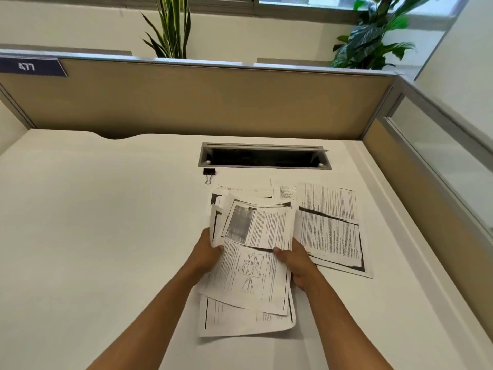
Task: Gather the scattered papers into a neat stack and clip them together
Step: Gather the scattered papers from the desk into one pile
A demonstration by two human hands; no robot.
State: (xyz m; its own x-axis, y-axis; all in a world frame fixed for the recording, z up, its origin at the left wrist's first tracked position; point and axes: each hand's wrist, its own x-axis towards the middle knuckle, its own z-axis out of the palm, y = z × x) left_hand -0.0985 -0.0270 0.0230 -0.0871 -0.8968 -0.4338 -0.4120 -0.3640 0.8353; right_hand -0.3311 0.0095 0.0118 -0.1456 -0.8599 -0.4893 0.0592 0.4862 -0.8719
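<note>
Both hands hold an uneven bundle of printed papers (250, 273) above the white desk. My left hand (209, 252) grips its left edge and my right hand (296, 263) grips its right edge, thumbs on top. The sheets in the bundle are skewed against each other. More printed pages (330, 222) lie flat on the desk to the right, and a few more papers (256, 189) lie just beyond the bundle. A black binder clip (209, 173) rests on the desk behind the papers, apart from both hands.
An open cable tray slot (264, 157) is set into the white desk (93, 222) behind the papers. Tan partition panels (200, 102) wall the desk at the back and right. Plants (373, 36) stand behind the partition.
</note>
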